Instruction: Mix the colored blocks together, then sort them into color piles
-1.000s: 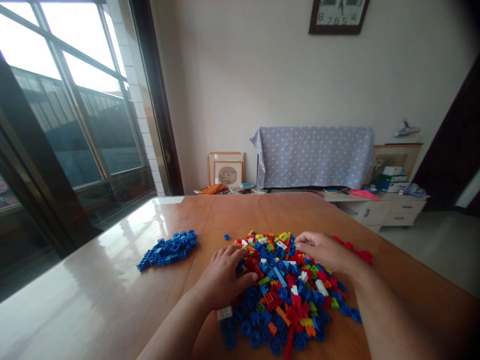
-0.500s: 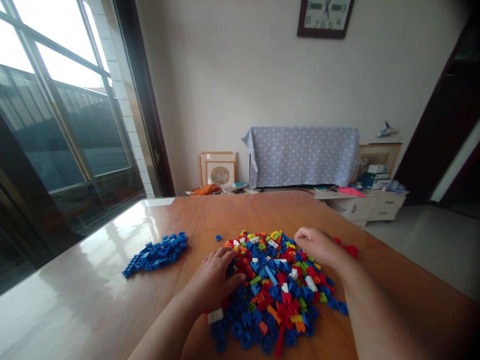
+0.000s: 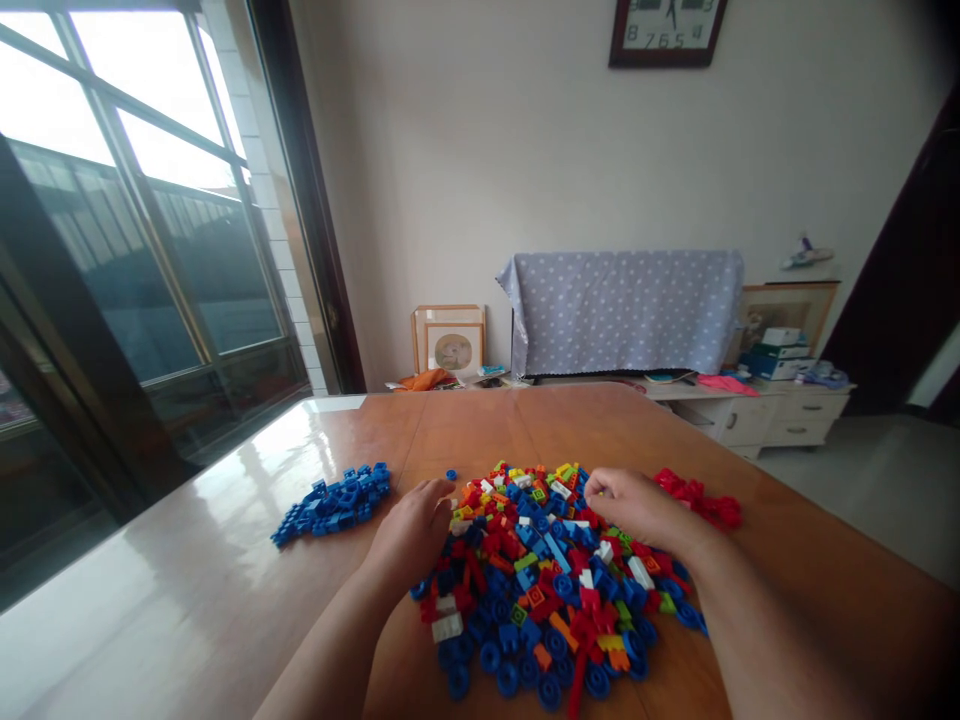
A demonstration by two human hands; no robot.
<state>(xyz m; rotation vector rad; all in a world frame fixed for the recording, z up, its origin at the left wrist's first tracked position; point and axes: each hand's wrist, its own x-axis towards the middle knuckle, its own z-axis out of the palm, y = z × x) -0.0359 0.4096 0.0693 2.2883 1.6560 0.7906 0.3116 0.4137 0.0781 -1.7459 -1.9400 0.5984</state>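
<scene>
A mixed heap of small toy bricks [image 3: 551, 575], blue, red, orange, green and white, lies on the wooden table [image 3: 225, 590] in front of me. My left hand [image 3: 411, 535] rests knuckles up at the heap's left edge, fingers curled down over the bricks. My right hand [image 3: 634, 505] sits on the heap's far right side, fingers pinched together over red bricks; what it holds is hidden. A pile of blue bricks only [image 3: 336, 500] lies to the left. A small pile of red bricks [image 3: 701, 497] lies just right of my right hand.
One loose blue round piece [image 3: 451, 475] lies between the blue pile and the heap. Beyond the table stand a low cabinet with a dotted cloth [image 3: 622, 310], picture frames [image 3: 450, 340] on the floor, a window wall at left and a wall clock [image 3: 666, 30].
My left hand has drawn back from inside the heap to its left edge. My right hand has stayed on the far right of the heap. The camera swung slightly.
</scene>
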